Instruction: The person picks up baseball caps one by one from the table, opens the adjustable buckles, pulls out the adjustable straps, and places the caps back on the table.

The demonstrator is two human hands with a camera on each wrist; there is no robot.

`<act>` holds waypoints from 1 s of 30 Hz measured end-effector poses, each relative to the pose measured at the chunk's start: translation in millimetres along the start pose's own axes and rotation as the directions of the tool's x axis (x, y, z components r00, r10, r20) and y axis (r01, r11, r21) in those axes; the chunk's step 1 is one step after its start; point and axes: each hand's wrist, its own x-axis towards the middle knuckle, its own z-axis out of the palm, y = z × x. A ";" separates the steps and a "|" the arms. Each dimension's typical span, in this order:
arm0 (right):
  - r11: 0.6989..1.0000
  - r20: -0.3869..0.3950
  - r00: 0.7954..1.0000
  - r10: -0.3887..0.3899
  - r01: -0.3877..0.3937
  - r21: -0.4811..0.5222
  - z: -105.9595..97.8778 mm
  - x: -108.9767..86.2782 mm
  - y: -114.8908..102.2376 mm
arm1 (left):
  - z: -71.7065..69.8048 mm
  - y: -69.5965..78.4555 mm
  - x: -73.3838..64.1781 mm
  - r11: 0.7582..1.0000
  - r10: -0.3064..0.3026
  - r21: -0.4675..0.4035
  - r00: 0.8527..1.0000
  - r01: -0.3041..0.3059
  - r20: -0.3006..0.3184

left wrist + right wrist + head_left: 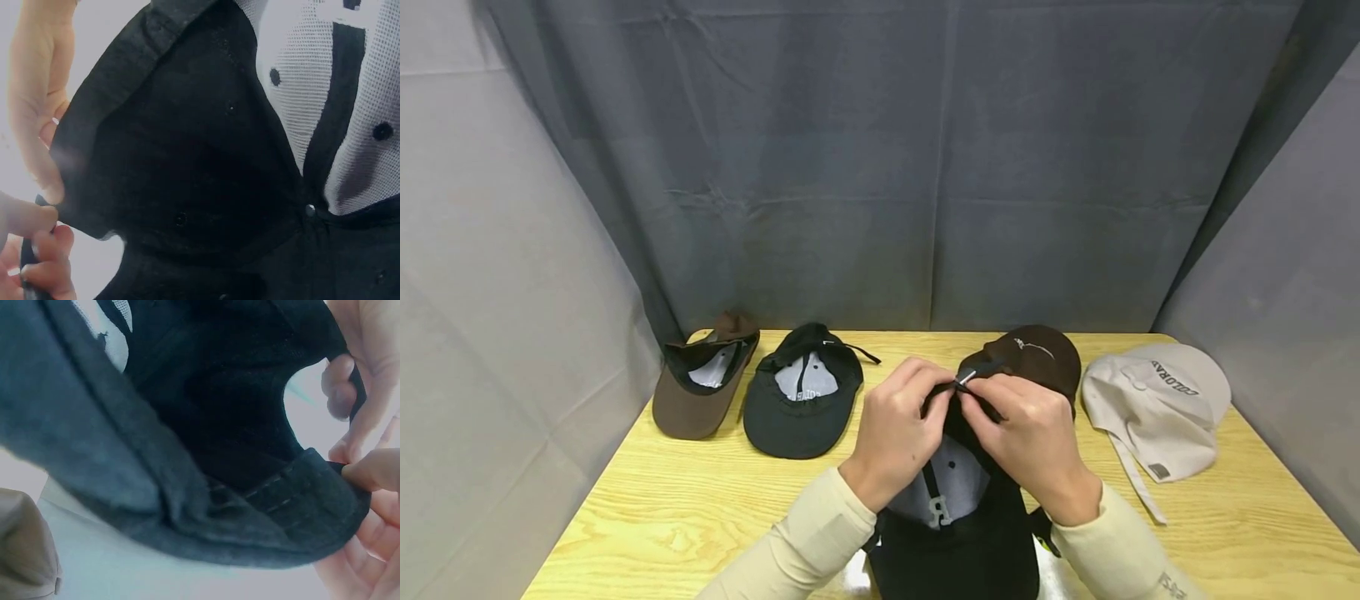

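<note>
A black baseball cap (958, 558) is at the table's front, its brim toward me and its pale mesh-lined inside facing up. At the back of the cap, my left hand (898, 429) pinches the dark adjustment strap between thumb and fingers. Close beside it, my right hand (1030, 433) pinches the same strap from the other side, and a small shiny metal buckle (966, 377) shows between the fingertips. The wrist views show the inside of the black cap (162, 175) and its stitched edge by the strap opening. Parts of the strap are hidden behind fingers.
On the wooden table (647, 517), a brown cap (696, 412) and another black cap (797, 425) lie brim forward at the left. A dark brown cap (1045, 358) sits behind my right hand, with a beige cap (1157, 408) farther right. Grey curtains (850, 167) enclose the back.
</note>
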 end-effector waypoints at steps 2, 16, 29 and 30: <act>1.000 0.016 1.000 0.003 -0.003 -0.008 -0.4 -0.7 0.1 | 0.5 0.4 -0.8 1.000 0.001 -0.002 1.000 -0.001 0.009; 0.999 0.000 1.000 -0.031 0.031 -0.008 -1.9 2.8 -1.4 | -0.7 -4.7 -0.2 0.993 0.050 -0.102 0.998 -0.053 -0.030; 1.000 -0.041 0.999 -0.011 0.012 0.027 1.7 2.0 -1.9 | -2.6 -4.3 1.3 0.995 0.091 -0.019 0.994 -0.093 -0.063; 1.000 -0.039 0.999 -0.009 0.010 0.025 1.8 2.3 -2.0 | -2.3 -4.3 1.0 0.996 0.090 -0.013 0.994 -0.091 -0.064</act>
